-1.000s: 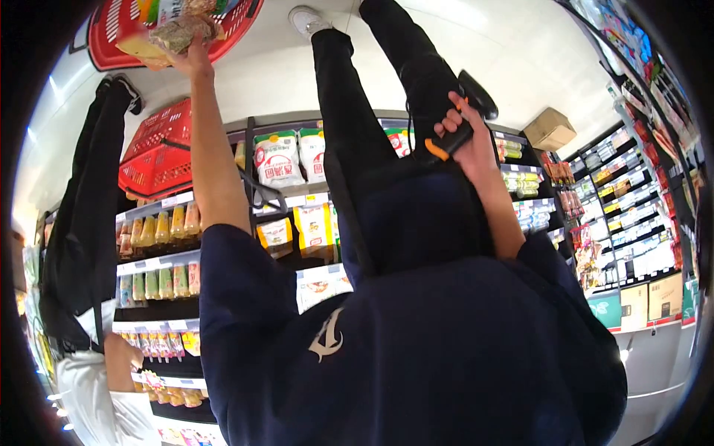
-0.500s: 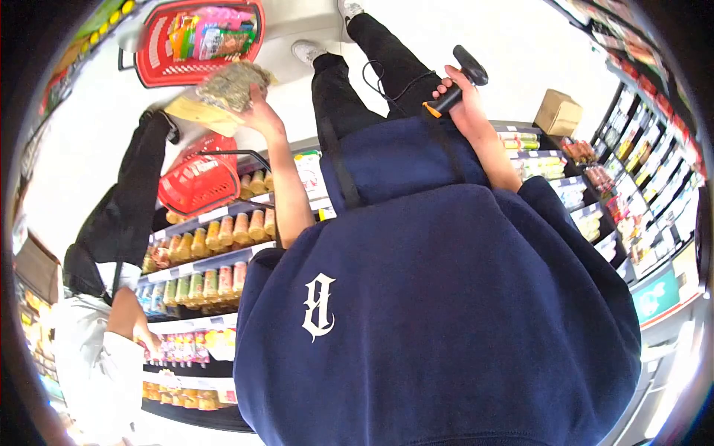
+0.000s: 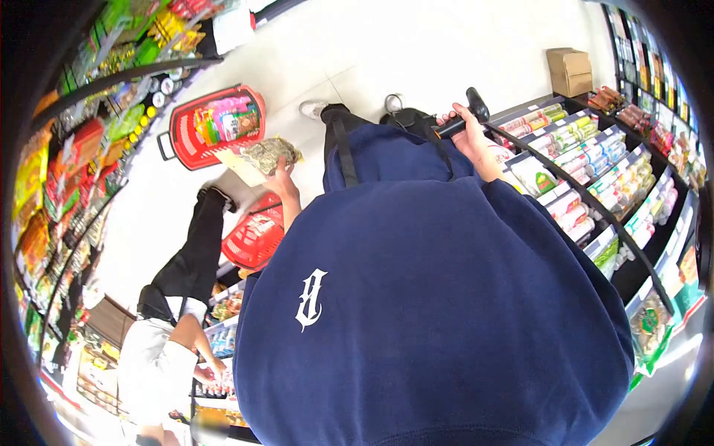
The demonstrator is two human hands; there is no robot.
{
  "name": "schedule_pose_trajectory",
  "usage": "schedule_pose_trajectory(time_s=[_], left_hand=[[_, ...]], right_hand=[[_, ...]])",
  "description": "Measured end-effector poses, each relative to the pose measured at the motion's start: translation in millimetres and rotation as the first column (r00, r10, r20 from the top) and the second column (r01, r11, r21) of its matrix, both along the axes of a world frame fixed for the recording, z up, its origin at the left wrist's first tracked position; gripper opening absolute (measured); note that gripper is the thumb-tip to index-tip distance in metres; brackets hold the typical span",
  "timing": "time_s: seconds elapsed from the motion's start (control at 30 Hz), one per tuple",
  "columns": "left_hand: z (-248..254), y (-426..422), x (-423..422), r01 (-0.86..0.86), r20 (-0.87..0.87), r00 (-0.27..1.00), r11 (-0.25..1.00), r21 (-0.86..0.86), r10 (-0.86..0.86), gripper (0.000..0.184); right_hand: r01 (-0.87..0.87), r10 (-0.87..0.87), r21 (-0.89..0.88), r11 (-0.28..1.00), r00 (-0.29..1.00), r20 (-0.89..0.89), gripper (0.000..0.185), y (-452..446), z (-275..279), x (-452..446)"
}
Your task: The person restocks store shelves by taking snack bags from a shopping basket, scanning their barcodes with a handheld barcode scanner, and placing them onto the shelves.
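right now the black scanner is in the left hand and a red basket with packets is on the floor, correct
Wrong hand: the head view shows the black scanner in the right hand. The red basket with packets is on the floor.

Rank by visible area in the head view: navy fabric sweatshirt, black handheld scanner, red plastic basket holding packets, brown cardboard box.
1. Navy sweatshirt
2. Red basket
3. Cardboard box
4. Black scanner, partly covered

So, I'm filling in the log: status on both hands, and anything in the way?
Left hand gripping packet. Right hand round black scanner. Red basket beyond packet; nothing seen blocking either hand.
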State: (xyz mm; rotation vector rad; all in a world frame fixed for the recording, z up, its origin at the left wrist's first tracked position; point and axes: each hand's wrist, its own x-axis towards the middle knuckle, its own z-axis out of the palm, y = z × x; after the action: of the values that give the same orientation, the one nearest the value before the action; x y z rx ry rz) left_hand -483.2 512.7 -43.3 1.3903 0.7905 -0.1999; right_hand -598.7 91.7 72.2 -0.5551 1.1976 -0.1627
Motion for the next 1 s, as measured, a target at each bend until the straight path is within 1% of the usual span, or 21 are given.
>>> schedule_pose_trajectory(time_s=[0.07, 0.1, 0.13, 0.2, 0.23, 0.27, 0.33, 0.37, 0.4, 0.47, 0.5, 0.53, 0.6, 0.63, 0.7, 0.73, 0.8, 0.87, 0.9, 0.93, 1.0], left_hand=[[11, -13, -1, 0.108, 0.021, 0.994, 0.994, 0.004, -0.108, 0.068], [15, -22, 2, 0.133, 0.018, 0.991, 0.99, 0.049, -0.134, 0.069], [19, -34, 2, 0.158, 0.027, 0.987, 0.986, 0.059, -0.159, 0.069], [40, -65, 11, 0.214, 0.003, 0.976, 0.97, 0.117, -0.216, 0.07], [58, -90, 14, 0.222, 0.024, 0.974, 0.966, 0.131, -0.227, 0.071], [62, -108, 17, 0.25, 0.036, 0.966, 0.958, 0.14, -0.257, 0.071], [66, -141, 21, 0.324, 0.068, 0.94, 0.937, 0.131, -0.335, 0.073], [74, -156, 26, 0.418, 0.1, 0.896, 0.897, 0.142, -0.433, 0.074], [77, -176, 28, 0.438, 0.112, 0.883, 0.887, 0.149, -0.455, 0.074], [84, -218, 34, 0.512, 0.117, 0.85, 0.857, 0.05, -0.515, 0.076], [91, -245, 33, 0.523, 0.233, 0.827, 0.852, 0.011, -0.511, 0.067], [98, -270, 30, 0.527, 0.259, 0.819, 0.85, 0.015, -0.512, 0.067], [115, -315, 27, 0.631, 0.241, 0.758, 0.774, -0.042, -0.605, 0.051], [126, -337, 23, 0.629, 0.269, 0.754, 0.776, -0.034, -0.599, 0.051], [147, -378, 10, 0.731, 0.273, 0.676, 0.668, -0.139, -0.684, 0.045], [154, -396, 5, 0.773, 0.299, 0.626, 0.625, -0.113, -0.72, 0.042], [167, -430, -9, 0.783, 0.382, 0.609, 0.602, -0.154, -0.695, 0.043], [177, -455, -16, 0.819, 0.371, 0.573, 0.533, -0.214, -0.731, 0.043], [187, -471, -20, 0.831, 0.414, 0.556, 0.498, -0.25, -0.721, 0.043], [187, -480, -22, 0.814, 0.373, 0.581, 0.52, -0.257, -0.724, 0.041], [189, -498, -17, 0.854, 0.416, 0.519, 0.434, -0.288, -0.747, 0.04]], right_hand=[[0.019, -0.018, -0.019, 1.0, 0.999, 0.036, 0.017, -10, 3, -11], [0.017, -0.015, -0.047, 0.999, 0.999, 0.051, 0.02, -15, 6, -19], [0.043, -0.04, -0.038, 0.998, 0.997, 0.061, 0.02, -22, 8, -28], [0.108, -0.102, -0.094, 0.99, 0.992, 0.068, 0.022, -38, 10, -47], [0.168, -0.163, -0.092, 0.981, 0.985, 0.065, 0.02, -46, 11, -56], [0.2, -0.194, -0.084, 0.976, 0.978, 0.077, 0.02, -58, 11, -67], [0.334, -0.327, -0.073, 0.94, 0.941, 0.087, 0.017, -82, 7, -93], [0.385, -0.381, -0.038, 0.922, 0.921, 0.078, 0.015, -93, 1, -104], [0.419, -0.415, -0.033, 0.907, 0.906, 0.089, 0.014, -108, -4, -116], [0.472, -0.468, -0.051, 0.88, 0.881, 0.065, 0.014, -137, -8, -136], [0.482, -0.477, -0.054, 0.874, 0.874, 0.09, 0.014, -151, -4, -142], [0.489, -0.481, -0.039, 0.872, 0.868, 0.127, 0.015, -165, 1, -146], [0.473, -0.457, -0.062, 0.879, 0.871, 0.179, 0.017, -190, 13, -149], [0.46, -0.44, -0.102, 0.882, 0.881, 0.173, 0.019, -199, 22, -148], [0.408, -0.365, -0.164, 0.898, 0.899, 0.241, 0.02, -217, 40, -143], [0.377, -0.32, -0.193, 0.906, 0.908, 0.27, 0.021, -224, 50, -139], [0.324, -0.249, -0.244, 0.914, 0.923, 0.292, 0.025, -237, 60, -130], [0.258, -0.176, -0.311, 0.915, 0.947, 0.267, 0.028, -244, 63, -116], [0.221, -0.145, -0.309, 0.925, 0.957, 0.251, 0.031, -247, 65, -109], [0.181, -0.107, -0.299, 0.937, 0.963, 0.248, 0.036, -249, 66, -102], [0.133, -0.06, -0.301, 0.944, 0.969, 0.241, 0.04, -251, 76, -87]])
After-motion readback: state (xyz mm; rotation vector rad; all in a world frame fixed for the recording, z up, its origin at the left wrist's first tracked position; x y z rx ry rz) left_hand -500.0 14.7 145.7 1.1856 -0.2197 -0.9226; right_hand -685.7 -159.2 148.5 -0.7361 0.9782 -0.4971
